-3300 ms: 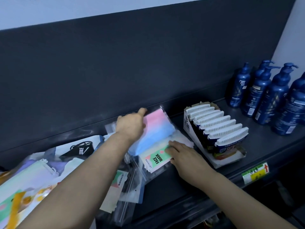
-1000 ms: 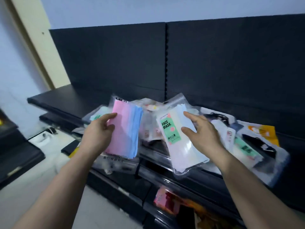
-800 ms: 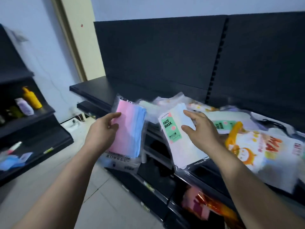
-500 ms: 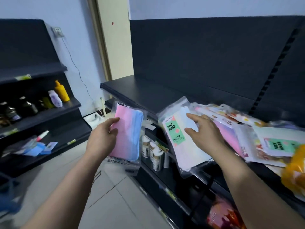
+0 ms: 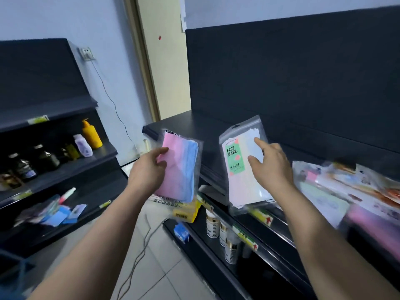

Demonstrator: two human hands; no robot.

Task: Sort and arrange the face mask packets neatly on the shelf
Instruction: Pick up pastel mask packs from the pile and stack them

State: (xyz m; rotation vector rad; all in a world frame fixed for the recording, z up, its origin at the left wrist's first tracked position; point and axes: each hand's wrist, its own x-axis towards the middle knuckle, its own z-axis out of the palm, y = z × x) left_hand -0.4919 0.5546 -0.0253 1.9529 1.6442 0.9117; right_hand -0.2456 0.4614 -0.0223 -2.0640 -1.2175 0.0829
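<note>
1. Head view, holdings.
   - Left hand (image 5: pixel 147 169): curled round the near edge of the pink packet (image 5: pixel 184 169), thumb on its face, fingers hidden behind. The packet is upright, clear of any surface, out past the shelf's left end.
   - Right hand (image 5: pixel 272 167): index finger and thumb lie on the face of the white packet (image 5: pixel 238 169), which is marked FACE MASK. The other fingers cannot be seen. The packet stands upright in the air, so I judge it pinched, not merely touched. It is held before the shelf's front edge.
2. Head view, stock and fixtures.
   - Shelf (image 5: pixel 194 126): dark, with a bare stretch at its left end behind both packets.
   - Pile (image 5: pixel 346 187): mixed mask packets lying loose and overlapping on the right of the shelf, blurred, so the kinds are not readable.
   - Lower shelf (image 5: pixel 255 226): jars (image 5: pixel 213 221) in a row, and a yellow box (image 5: pixel 186 211) at its left end.
   - Side rack (image 5: pixel 65 165): well apart at left, with a yellow bottle (image 5: pixel 92 134) and other items not part of the task.
3. Step in hand (judgement): two packets of unlike kinds are lifted out and held side by side. Sorting has begun, but the arranging is barely started.
4. Next move (judgement):
   - Each packet needs its own place on the bare stretch, set against the back panel, face forward, edges squared.
   - Leave room beside each for matching packets from the pile.
   - Slippery film calls for a firm hold until each packet rests.
</note>
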